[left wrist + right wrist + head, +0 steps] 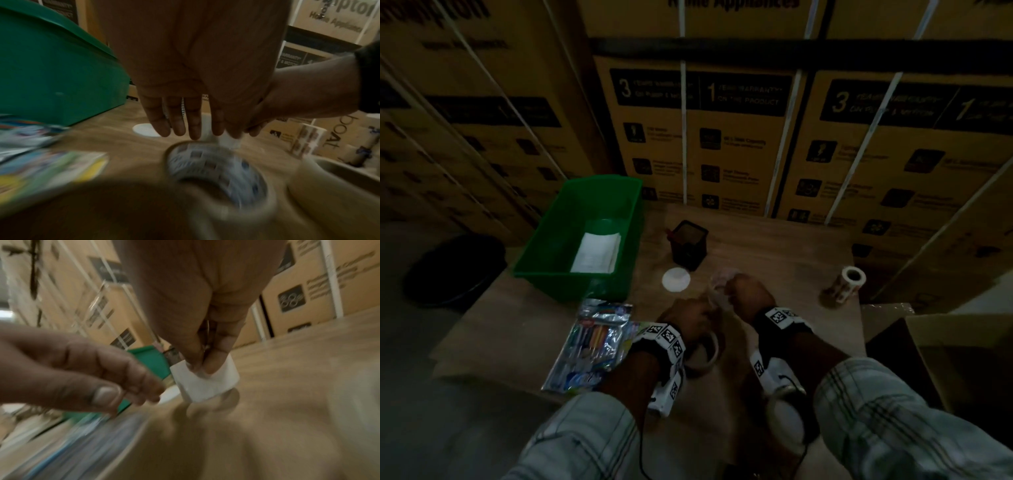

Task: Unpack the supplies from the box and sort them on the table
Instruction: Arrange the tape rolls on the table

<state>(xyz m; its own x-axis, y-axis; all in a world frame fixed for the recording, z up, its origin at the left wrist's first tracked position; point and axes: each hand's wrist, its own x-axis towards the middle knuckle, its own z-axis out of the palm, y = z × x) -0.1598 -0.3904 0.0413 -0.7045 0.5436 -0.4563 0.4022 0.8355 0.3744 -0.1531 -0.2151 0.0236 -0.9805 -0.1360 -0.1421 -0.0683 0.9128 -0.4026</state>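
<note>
My right hand [743,291] pinches a small white roll [205,386] between thumb and fingers [191,353], just above the wooden table [774,240]. My left hand [688,318] hovers close on its left, fingers loosely bent in the right wrist view, with nothing seen in them. Below the left fingers [193,123] a tape roll [205,159] with a printed core lies flat. The small white roll [228,141] shows beside the left thumb. The open cardboard box [962,342] stands at the right.
A green bin [544,240] holding a white sheet sits back left. A black mesh pen holder [690,246], a white disc [676,279], a printed label roll [847,282] and a pack of coloured pens [595,342] lie around. Stacked cartons wall the back.
</note>
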